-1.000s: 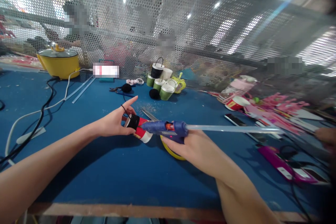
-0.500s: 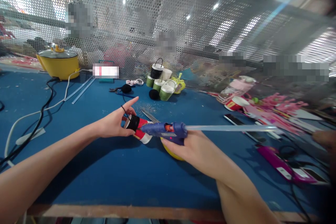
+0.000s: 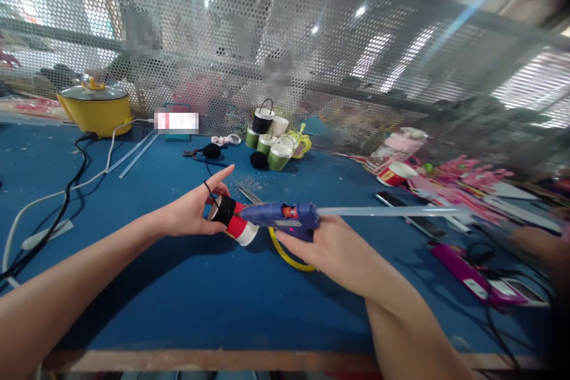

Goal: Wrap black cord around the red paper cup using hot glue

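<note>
Left hand [image 3: 191, 212]: gripping the black-wrapped end of a red-and-white cup [image 3: 240, 230], tilted, mid-worktop [image 3: 200, 291]; interior hidden.
Right hand [image 3: 341, 246]: closed round a blue glue gun [image 3: 276, 215], nozzle at the cup; contact cannot be told.
Cup cluster [image 3: 279, 157]: green-and-white, one black-wrapped on top; contents not visible.
Yellow pot [image 3: 100, 116]: lid on; contents indistinct.
Markings: glue gun label [image 3: 288, 223] and second red cup's [image 3: 394, 174] print illegible.
</note>
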`<state>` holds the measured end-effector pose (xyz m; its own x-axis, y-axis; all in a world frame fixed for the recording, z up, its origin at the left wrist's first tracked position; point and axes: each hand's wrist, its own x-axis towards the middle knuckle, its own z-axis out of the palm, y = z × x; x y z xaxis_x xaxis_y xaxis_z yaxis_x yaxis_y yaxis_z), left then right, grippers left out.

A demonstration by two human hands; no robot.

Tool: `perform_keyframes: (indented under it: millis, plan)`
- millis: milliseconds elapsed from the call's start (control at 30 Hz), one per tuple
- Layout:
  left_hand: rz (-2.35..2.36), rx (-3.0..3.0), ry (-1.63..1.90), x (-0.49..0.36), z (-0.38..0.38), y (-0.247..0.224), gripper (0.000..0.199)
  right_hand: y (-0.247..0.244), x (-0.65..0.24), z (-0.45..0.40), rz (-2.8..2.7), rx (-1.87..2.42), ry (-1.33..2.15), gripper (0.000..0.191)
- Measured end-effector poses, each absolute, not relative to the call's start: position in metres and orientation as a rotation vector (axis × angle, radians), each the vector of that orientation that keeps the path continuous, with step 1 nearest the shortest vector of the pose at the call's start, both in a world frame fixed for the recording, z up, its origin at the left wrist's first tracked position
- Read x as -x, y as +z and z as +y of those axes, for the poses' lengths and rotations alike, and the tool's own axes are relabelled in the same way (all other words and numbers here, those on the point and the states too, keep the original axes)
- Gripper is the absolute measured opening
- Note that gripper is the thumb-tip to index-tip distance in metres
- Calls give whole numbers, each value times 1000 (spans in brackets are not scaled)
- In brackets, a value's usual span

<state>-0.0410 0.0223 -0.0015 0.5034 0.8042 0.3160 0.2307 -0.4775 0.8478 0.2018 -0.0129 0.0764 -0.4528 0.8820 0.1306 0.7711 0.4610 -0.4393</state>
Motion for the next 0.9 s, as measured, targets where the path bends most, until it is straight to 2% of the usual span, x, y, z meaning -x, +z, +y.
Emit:
perform_keyframes:
  millis: [133, 900]
  plan:
    - [830, -1978, 939, 41, 22, -2, 99, 78, -202, -10, -2407, 1407, 548, 21]
    - [813, -1988, 968, 41, 21, -2, 96, 79, -200, -8, -2397, 1481, 496, 21]
